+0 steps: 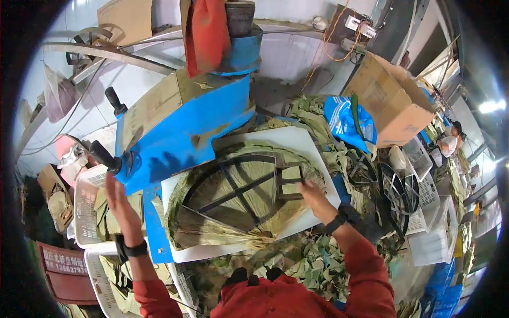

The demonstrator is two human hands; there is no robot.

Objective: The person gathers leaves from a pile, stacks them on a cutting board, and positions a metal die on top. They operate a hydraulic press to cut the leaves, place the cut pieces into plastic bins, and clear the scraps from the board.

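A black, fan-shaped cutting die (241,191) with inner bars lies on a stack of large dried green leaves (212,233). Its small rectangular frame is at the right end, where my right hand (316,201) grips the edge with bent fingers. Under the leaves is a white cutting board (177,254). My left hand (123,206) is raised with fingers stretched out, close below a black-knobbed handle (105,156) on the blue press (185,140). The hand's fingertips overlap the lower end of that knob in this view.
White crates (85,212) with cut leaves stand at the left. Leaf scraps (313,259) cover the area before me. Right of the board lie more black dies (395,193), a blue bag (350,122) and a cardboard box (389,100). Another person (450,142) is far right.
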